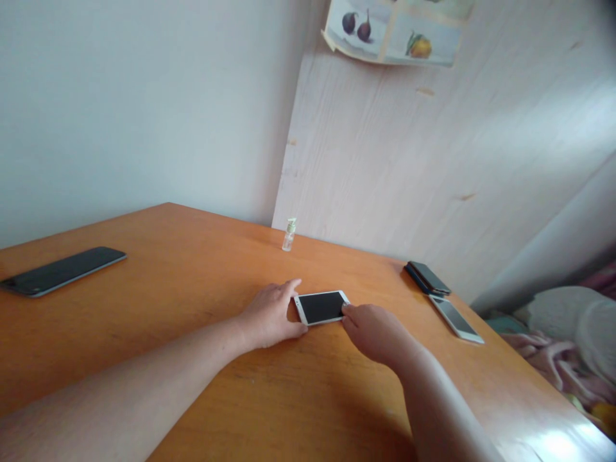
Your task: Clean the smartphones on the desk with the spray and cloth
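Note:
A white smartphone [321, 308] with a dark screen lies across the middle of the wooden table, face up. My right hand [378, 330] grips its right end, thumb on the front near the edge; the other fingers are mostly hidden. At the opposite end is my left hand [272, 314], thumb and fingers spread around the left edge. The left thumb is by the phone's near corner and a fingertip is by the far corner; whether they press on it I cannot tell.
A small clear pump bottle [288, 236] stands near the table's back edge. To the left lies a large black tablet-like device [65, 271]. On the right are a dark phone or case [428, 278] and another white phone [456, 318]. Piled cloth [553, 359] sits beyond the table's right edge.

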Demonstrator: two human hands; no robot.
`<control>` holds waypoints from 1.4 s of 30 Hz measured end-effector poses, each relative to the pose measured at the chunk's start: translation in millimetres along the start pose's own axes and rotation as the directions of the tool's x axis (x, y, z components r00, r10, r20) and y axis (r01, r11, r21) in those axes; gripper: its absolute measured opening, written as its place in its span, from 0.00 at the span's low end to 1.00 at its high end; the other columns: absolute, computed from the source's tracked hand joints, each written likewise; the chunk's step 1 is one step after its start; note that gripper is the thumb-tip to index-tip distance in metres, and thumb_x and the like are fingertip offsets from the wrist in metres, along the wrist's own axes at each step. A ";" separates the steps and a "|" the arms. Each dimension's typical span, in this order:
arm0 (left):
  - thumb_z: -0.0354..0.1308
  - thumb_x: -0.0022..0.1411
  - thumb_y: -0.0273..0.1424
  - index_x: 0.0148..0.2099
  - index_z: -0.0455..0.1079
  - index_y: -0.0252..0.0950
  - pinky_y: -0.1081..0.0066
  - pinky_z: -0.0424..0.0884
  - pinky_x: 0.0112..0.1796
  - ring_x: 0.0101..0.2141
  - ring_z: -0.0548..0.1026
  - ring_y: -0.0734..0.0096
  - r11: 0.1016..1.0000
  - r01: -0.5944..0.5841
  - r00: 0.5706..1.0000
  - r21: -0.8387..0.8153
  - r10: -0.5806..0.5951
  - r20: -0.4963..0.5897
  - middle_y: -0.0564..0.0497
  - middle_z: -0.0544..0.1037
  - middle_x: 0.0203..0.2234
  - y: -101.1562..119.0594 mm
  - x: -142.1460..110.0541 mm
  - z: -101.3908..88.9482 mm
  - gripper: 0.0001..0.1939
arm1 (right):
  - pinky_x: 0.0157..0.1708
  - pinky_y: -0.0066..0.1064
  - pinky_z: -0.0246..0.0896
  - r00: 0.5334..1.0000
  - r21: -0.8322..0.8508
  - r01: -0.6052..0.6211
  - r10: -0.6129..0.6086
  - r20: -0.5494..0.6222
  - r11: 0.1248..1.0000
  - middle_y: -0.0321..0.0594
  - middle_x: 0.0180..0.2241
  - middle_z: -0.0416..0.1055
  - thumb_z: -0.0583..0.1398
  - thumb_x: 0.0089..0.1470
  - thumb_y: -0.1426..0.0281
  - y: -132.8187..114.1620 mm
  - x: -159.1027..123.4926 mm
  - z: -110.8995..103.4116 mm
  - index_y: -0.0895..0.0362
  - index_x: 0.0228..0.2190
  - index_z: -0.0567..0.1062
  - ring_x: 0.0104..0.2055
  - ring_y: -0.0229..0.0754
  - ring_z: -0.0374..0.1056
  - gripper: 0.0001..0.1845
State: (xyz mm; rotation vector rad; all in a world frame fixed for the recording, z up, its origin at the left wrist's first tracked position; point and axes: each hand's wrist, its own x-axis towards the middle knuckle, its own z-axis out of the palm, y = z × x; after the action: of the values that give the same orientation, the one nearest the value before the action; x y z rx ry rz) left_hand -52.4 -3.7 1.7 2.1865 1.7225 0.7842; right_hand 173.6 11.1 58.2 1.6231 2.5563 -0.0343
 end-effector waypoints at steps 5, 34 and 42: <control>0.65 0.47 0.46 0.65 0.53 0.34 0.58 0.66 0.52 0.52 0.71 0.50 0.999 -0.038 0.999 -0.028 0.037 -0.018 0.40 0.74 0.52 -3.4 0.4 3.2 0.47 | 0.47 0.32 0.59 0.928 0.163 0.373 -0.364 -0.081 0.914 0.43 0.49 0.75 0.46 0.64 0.68 -33.5 -14.2 -2.7 0.53 0.49 0.74 0.48 0.44 0.71 0.20; 0.66 0.46 0.43 0.65 0.54 0.35 0.57 0.66 0.52 0.53 0.71 0.49 1.000 -0.008 1.000 -0.007 0.008 -0.031 0.39 0.74 0.52 -0.1 -0.3 2.2 0.47 | 0.60 0.41 0.51 0.960 0.200 0.236 -0.198 -0.196 0.951 0.46 0.57 0.69 0.46 0.65 0.67 -13.9 20.4 22.5 0.56 0.52 0.72 0.57 0.47 0.65 0.22; 0.65 0.46 0.43 0.65 0.54 0.35 0.58 0.66 0.53 0.53 0.71 0.49 1.000 -0.008 0.999 0.003 0.009 -0.031 0.40 0.75 0.52 1.4 -0.7 1.5 0.46 | 0.65 0.46 0.40 0.943 0.282 0.318 -0.273 -0.189 0.905 0.43 0.62 0.61 0.45 0.66 0.65 -16.4 24.5 29.8 0.54 0.59 0.66 0.65 0.44 0.55 0.24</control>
State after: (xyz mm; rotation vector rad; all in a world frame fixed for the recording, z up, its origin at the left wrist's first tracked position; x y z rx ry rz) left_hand -50.5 -4.5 1.0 2.1962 1.7308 0.8220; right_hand 150.9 23.8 25.3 1.3440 3.0181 -0.3754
